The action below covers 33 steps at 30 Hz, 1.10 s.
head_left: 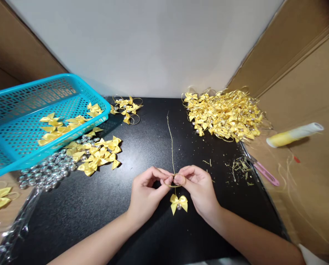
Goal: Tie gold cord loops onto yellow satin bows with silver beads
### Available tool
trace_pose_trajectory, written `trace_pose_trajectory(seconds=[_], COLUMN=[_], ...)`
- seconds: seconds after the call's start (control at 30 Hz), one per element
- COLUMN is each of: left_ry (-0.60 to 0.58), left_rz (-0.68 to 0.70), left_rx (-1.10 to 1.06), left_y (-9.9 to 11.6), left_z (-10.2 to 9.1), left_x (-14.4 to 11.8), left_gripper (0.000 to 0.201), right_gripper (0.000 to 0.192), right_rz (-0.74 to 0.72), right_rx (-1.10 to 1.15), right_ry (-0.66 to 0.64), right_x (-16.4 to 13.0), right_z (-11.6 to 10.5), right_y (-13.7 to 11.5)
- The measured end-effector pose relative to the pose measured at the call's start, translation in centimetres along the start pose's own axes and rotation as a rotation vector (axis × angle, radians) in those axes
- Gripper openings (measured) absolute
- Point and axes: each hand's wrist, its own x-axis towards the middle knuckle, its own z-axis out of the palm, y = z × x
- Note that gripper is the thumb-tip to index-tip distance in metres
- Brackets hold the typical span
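Observation:
My left hand (147, 189) and my right hand (199, 187) meet over the black table (142, 235), fingertips pinching a thin gold thread (170, 140). The thread forms a small loop between my fingers and its long end trails away from me across the table. A small yellow ribbon bow (178, 202) with a silver bead hangs on the thread just below my fingers.
A blue plastic basket (17, 147) with yellow bows sits tilted at left, over loose bows (98, 152) and silver beads (42, 175). A big heap of looped bows (223, 114) lies back right, a few more (127, 106) behind. Pink-handled scissors (263, 171) and a thread spool (294, 134) lie right.

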Motion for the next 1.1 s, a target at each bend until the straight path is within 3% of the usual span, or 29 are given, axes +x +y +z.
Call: trace_pose_trajectory(seconds=[0.23, 0.4, 1.1], left_ry=[0.013, 0.005, 0.004], left_rz=[0.012, 0.027, 0.079], left_rx=[0.033, 0.088, 0.242], left_y=[-0.2, -0.3, -0.5], left_z=[-0.4, -0.4, -0.8], left_x=[0.0, 0.0, -0.3], left_gripper=[0.014, 0.007, 0.003], right_gripper=[0.015, 0.012, 0.012], right_rz=[-0.444, -0.662, -0.591], right_rx=[-0.560, -0.683, -0.641], right_ry=[-0.128, -0.186, -0.129], right_x=[-0.2, 0.1, -0.2], right_z=[-0.7, -0.9, -0.6], right_y=[-0.2, -0.7, -1.2])
